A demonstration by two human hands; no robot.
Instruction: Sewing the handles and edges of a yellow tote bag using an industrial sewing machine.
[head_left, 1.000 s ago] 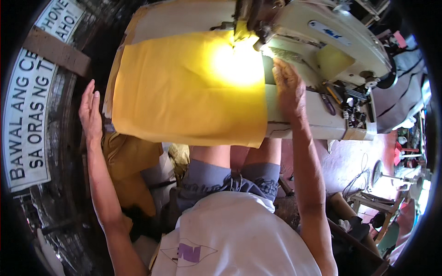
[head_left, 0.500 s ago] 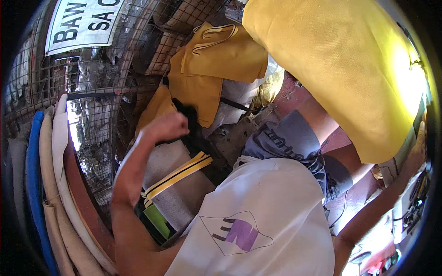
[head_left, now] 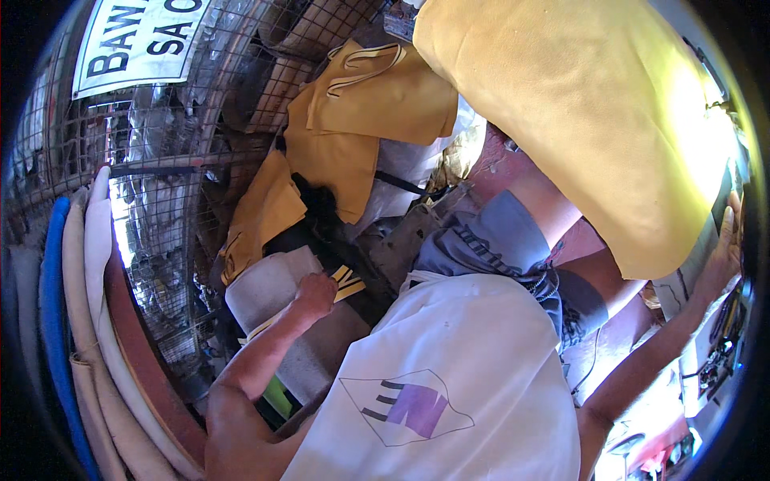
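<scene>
Jutting past the left hand — striped yellow strips.

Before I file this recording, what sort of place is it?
Probably a sewing or upholstery workshop: a large yellow sheet lies under bright light, rolls of material stand at the left, and striped strips show at the left hand.

White sign, wire mesh, blue roll
</scene>
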